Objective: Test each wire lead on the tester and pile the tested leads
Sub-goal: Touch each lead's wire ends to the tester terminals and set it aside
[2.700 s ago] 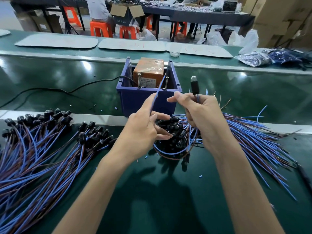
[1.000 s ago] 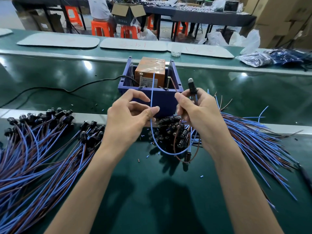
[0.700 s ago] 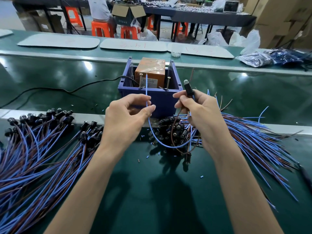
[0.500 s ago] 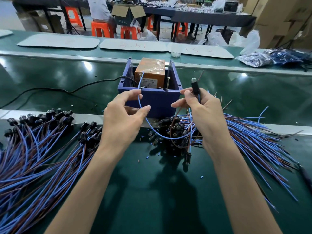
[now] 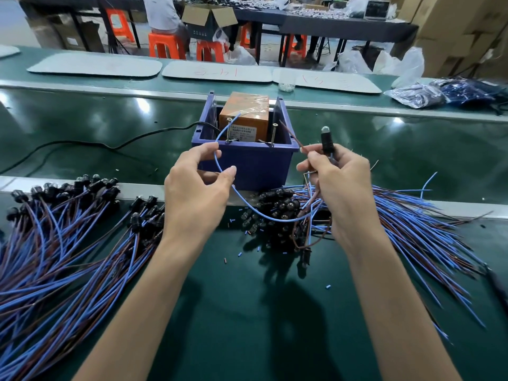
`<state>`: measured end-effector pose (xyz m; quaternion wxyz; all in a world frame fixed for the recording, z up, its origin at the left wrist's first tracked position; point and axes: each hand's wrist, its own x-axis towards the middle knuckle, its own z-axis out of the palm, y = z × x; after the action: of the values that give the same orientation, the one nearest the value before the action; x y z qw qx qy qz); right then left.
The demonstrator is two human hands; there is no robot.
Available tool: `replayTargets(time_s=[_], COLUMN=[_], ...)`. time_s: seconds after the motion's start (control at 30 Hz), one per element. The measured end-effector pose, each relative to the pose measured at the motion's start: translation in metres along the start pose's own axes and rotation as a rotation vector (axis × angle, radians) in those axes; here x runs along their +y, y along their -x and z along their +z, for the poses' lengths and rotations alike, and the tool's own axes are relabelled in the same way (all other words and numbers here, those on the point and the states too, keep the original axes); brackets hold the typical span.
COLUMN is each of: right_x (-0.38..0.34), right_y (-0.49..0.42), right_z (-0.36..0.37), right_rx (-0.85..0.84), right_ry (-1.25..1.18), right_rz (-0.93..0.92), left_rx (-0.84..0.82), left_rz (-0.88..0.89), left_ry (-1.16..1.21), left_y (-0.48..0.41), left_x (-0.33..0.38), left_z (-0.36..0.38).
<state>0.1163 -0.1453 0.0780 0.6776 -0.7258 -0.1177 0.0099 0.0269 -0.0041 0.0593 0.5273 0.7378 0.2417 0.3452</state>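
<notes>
The black-socketed, clear-bulbed wire lead [image 5: 327, 140] is gripped upright by the curled right hand [image 5: 343, 182], at 5 o'clock of the orange box tester [image 5: 244, 111]. Its brown wire [image 5: 291, 134], apart from the tester earlier, is now brought just beside the right screw [image 5: 273, 134]. Its blue wire [image 5: 264, 215] is pinched between thumb and forefinger of the left hand [image 5: 198, 193]. The tester's label [image 5: 243, 132] cannot be read.

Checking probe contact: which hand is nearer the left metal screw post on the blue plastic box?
Left. The left hand sits just below the screw post; the right hand is right of the blue box.
</notes>
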Motion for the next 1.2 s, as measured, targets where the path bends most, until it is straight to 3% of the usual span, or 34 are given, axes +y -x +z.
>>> replayTargets(time_s=[0.53,0.8,1.2], right_x=[0.001,0.0017,0.0034], right_y=[0.0007,0.0044,0.005], right_z=[-0.0014,0.0061,0.0057], right_rx=[-0.042,-0.164,-0.216], right_ry=[-0.044,-0.033,-0.066], right_rz=[0.03,0.064,0.078], left_rx=[0.101,0.171,0.215], left_rz=[-0.003,-0.062,-0.12], left_ry=[0.059,0.091,0.123], left_y=[-0.0013,-0.0036,-0.0052], left_x=[-0.0009,-0.0003,0.0012], left_z=[0.0,-0.0003,-0.0021])
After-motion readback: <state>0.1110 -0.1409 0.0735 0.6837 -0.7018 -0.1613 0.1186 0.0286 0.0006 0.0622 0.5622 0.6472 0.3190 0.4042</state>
